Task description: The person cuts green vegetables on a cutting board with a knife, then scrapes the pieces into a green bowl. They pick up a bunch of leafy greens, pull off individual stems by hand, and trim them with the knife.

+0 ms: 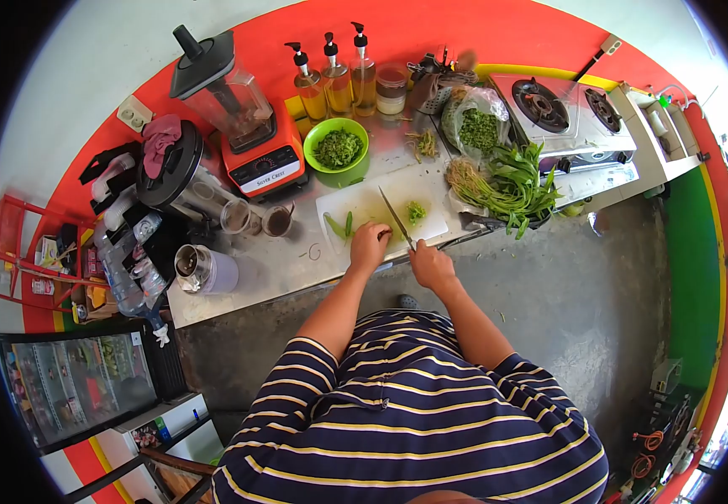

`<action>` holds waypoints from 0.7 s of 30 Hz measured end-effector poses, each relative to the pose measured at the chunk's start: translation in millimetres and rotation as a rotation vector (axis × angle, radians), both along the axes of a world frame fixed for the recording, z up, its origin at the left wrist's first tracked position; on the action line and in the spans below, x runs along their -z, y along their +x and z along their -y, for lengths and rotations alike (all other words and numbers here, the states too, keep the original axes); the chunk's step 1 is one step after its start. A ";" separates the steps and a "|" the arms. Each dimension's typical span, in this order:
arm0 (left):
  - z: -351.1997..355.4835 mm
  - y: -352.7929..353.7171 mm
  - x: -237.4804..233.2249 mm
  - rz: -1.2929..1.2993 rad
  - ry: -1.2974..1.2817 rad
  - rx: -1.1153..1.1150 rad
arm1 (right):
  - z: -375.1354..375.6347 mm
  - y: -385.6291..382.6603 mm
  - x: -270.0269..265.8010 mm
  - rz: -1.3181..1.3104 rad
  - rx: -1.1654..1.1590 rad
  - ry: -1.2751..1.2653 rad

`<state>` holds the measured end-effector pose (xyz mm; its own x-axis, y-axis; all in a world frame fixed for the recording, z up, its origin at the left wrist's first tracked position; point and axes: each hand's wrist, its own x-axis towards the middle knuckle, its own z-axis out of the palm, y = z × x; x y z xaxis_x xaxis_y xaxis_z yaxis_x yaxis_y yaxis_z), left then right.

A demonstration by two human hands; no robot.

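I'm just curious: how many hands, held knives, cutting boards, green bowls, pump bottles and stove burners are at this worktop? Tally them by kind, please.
Hands: 2
Held knife: 1
Cutting board: 1
Green bowl: 1
Pump bottles: 3
Stove burners: 2
Total: 10

Brightly lit; glare point(727, 77) at right (blown white); edges bowed.

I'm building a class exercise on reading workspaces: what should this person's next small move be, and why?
Probably slide one of the longer green pieces toward the knife: they lie near the left hand on the cutting board, the right hand grips the knife, and a chopped heap sits to the knife's right.
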<state>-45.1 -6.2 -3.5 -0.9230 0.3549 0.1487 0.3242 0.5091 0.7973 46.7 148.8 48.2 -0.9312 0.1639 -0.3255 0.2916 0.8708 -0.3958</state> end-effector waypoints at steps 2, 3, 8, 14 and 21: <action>0.8 0.5 0.8 -0.005 -0.002 0.011 | 11.7 -0.1 1.2 0.034 -0.001 0.070; 1.1 1.5 1.1 -0.042 -0.020 0.005 | 17.7 -0.8 5.9 0.055 0.029 0.072; 3.9 4.6 3.8 -0.178 -0.034 0.028 | 23.9 -9.5 13.1 0.061 0.068 0.078; 9.4 -3.8 -5.6 -0.116 -0.125 0.129 | 41.2 3.8 5.8 0.004 0.036 0.270; 14.0 -11.4 -3.3 -0.175 -0.133 0.205 | 53.7 3.6 13.4 0.060 0.167 0.188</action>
